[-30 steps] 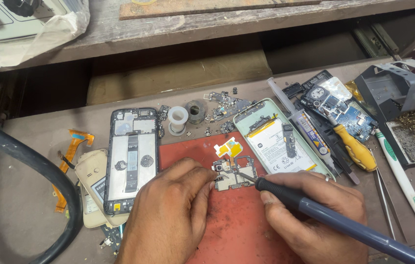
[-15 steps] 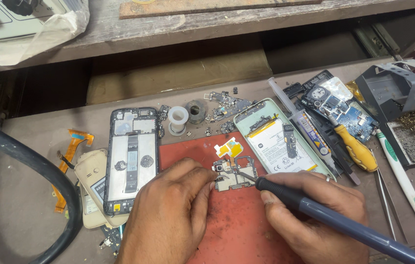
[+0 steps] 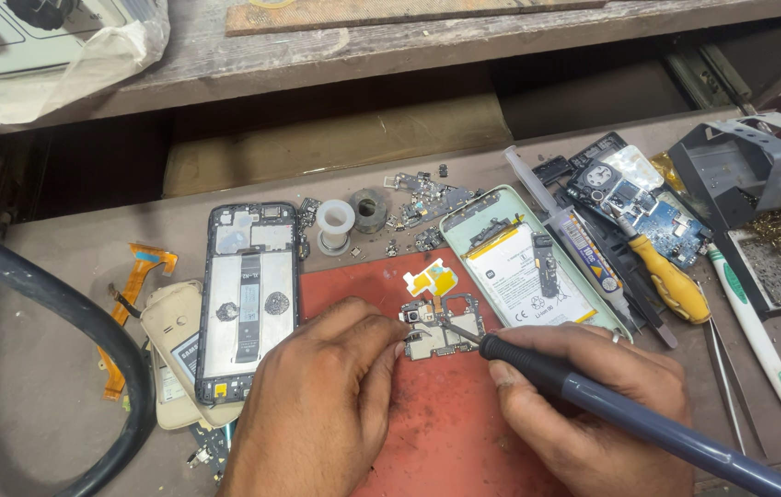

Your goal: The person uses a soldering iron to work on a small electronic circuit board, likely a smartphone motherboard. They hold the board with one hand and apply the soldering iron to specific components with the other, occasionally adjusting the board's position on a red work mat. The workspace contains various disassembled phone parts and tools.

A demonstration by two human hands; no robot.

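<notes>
Red rubber mat [image 3: 381,285] lies at the centre of the brown bench [image 3: 59,267]. A small circuit board [image 3: 441,333] rests on the upper part of the mat, with a yellow flex tab [image 3: 433,278] just above it.

Left hand [image 3: 326,405]: rests on the mat, fingers drawn together, fingertips [image 3: 397,348] pressed against the left edge of the board. Whether anything small is pinched between them cannot be told.

Right hand [image 3: 593,410]: closed around a dark blue soldering iron [image 3: 630,416], gripped like a pen. The iron's tip touches the top of the board, near its upper left corner. The handle runs out toward the lower right.

Surroundings:
- Left of the mat: an opened black phone frame [image 3: 248,299], lying flat, partly over a beige battery [image 3: 169,331].
- Far left: an orange flex cable [image 3: 128,304] and a thick black hose [image 3: 68,313] curving across the bench.
- Above the mat: a white solder spool [image 3: 335,221], a grey ring [image 3: 371,208] and loose small parts.
- Right of the mat: a green phone shell [image 3: 528,267] holding a white battery, touching the mat's upper right corner.
- Further right: a syringe [image 3: 574,235], a yellow-handled screwdriver [image 3: 671,281], a blue circuit board [image 3: 653,216], a white toothbrush [image 3: 758,331] and a grey iron stand [image 3: 758,166] with a tray of brass wool.
</notes>
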